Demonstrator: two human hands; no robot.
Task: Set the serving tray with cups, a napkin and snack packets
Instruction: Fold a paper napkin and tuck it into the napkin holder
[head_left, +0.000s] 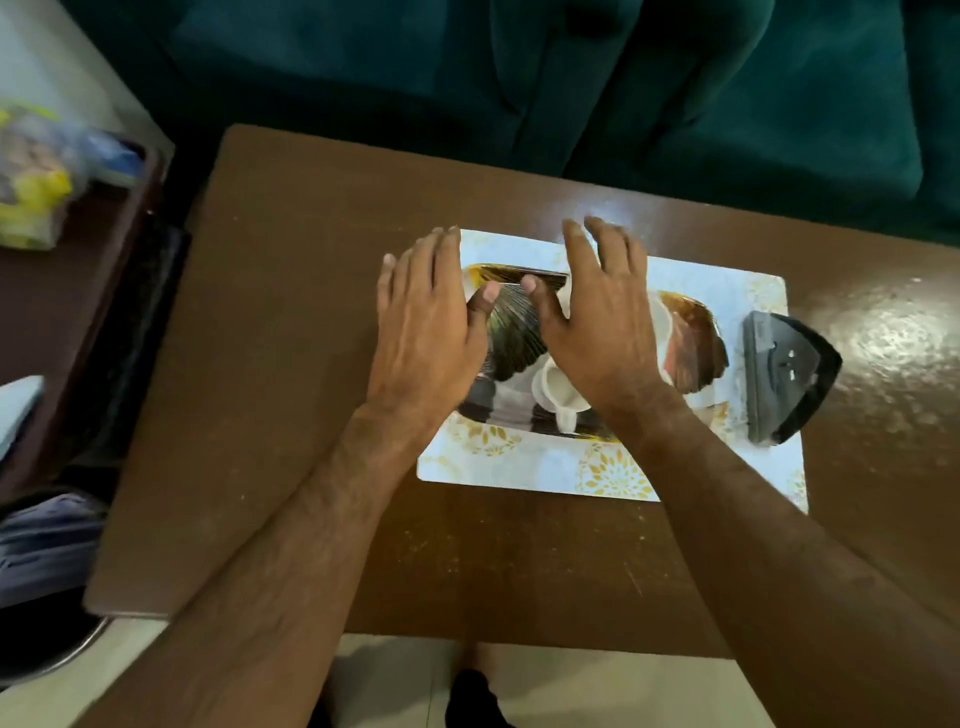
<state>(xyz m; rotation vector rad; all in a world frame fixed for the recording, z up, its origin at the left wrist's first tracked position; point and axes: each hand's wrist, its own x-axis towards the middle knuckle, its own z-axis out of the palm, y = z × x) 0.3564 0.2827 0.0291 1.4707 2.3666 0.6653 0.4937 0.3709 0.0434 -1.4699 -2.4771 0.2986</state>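
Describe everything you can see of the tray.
The tray is a dark, glossy, roughly rectangular piece with a gold rim and a brown, black and white swirled pattern, with fine ribbed lines on its left part. It lies flat on a white placemat with gold flowers, on the brown table. A white cup rests on it, apparently tipped on its side. The left hand and right hand, fingers spread, cover much of it; whether they touch it cannot be told.

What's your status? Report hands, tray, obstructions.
Left hand and right hand open, flat over tray. White cup on tray, partly hidden. Black holder right of the tray, apart.
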